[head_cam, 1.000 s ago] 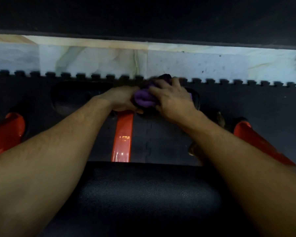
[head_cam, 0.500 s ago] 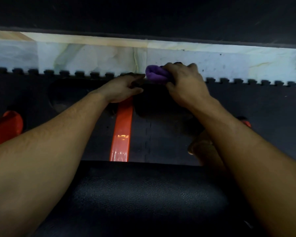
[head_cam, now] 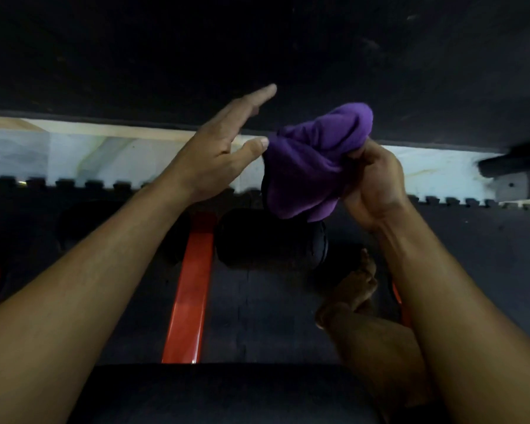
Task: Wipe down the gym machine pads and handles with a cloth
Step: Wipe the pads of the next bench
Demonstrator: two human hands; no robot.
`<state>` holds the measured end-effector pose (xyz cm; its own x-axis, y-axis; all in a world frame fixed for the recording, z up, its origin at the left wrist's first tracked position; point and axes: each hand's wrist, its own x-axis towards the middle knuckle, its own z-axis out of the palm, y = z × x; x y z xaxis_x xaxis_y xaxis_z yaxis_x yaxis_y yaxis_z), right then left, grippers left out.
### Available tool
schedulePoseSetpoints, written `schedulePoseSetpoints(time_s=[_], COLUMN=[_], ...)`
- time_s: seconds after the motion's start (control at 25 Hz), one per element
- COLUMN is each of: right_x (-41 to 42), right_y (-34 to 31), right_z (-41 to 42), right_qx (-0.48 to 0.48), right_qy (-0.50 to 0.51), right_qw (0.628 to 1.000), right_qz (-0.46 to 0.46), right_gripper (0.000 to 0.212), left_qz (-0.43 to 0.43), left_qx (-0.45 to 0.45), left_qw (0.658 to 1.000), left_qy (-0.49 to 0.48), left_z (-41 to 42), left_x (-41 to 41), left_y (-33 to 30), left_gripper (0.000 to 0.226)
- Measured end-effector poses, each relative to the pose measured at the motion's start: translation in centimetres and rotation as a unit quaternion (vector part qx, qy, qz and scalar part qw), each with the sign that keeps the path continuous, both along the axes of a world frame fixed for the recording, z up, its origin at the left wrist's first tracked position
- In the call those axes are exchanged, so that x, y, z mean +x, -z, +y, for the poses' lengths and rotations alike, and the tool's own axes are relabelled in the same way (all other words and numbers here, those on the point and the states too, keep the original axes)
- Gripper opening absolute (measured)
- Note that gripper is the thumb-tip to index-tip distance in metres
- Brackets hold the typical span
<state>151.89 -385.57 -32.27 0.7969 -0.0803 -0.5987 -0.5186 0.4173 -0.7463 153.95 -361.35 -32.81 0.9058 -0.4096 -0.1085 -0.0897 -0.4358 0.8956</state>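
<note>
A soft, matt purple cloth (head_cam: 312,166), a glossy orange metal bar (head_cam: 190,289), a grained black padded seat (head_cam: 227,393), dull rubber floor mats (head_cam: 456,240).

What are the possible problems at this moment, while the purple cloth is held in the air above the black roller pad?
1. Only the right hand grips the purple cloth, by a bunched part; the loose end hangs, so it may slip and fall on the floor mat.
2. The left hand is open beside the cloth, its thumb at the edge, so it gives little support.
3. The scene is dark, so unwiped spots on the black roller pad may be missed.
</note>
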Motion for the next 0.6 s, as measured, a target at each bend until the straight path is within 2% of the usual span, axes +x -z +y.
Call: schedulePoseSetpoints(time_s=[0.08,0.12,0.24,0.32,0.4,0.52,0.6], right_x=[0.3,0.5,0.5,0.3,0.0,-0.6,-0.7], right_y=[-0.8,-1.2,-1.3,-1.0,-0.6,-1.2,-1.1], right_z=[0.3,0.5,0.9,1.1,1.3,1.5,1.5], right_qx=[-0.035,-0.054,-0.106,-0.112,-0.1,-0.175,-0.223], right_qy=[-0.031,-0.053,-0.109,-0.127,-0.167,-0.266,-0.293], right_qw=[0.999,0.997,0.987,0.984,0.978,0.942,0.922], right_qz=[-0.016,-0.03,-0.054,-0.054,-0.069,-0.102,-0.117], right_gripper=[0.032,0.032,0.038,0.043,0.052,0.061,0.059], left_qz=[0.038,0.048,0.026,0.003,-0.009,0.025,0.036], left_qx=[-0.039,-0.029,0.066,0.109,0.08,-0.032,-0.043], left_qw=[0.998,0.998,0.995,0.991,0.996,0.999,0.998], left_qy=[0.012,0.023,0.073,0.073,0.04,-0.024,-0.04], left_z=[-0.3,-0.1,0.3,0.2,-0.1,-0.4,-0.2], left_x=[0.0,0.1,0.3,0.4,0.4,0.5,0.5], left_y=[-1.0,-1.1,-0.8,-0.6,-0.8,-2.2,-2.7], left_gripper=[0.057,0.056,0.049,0.033,0.017,0.011,0.01])
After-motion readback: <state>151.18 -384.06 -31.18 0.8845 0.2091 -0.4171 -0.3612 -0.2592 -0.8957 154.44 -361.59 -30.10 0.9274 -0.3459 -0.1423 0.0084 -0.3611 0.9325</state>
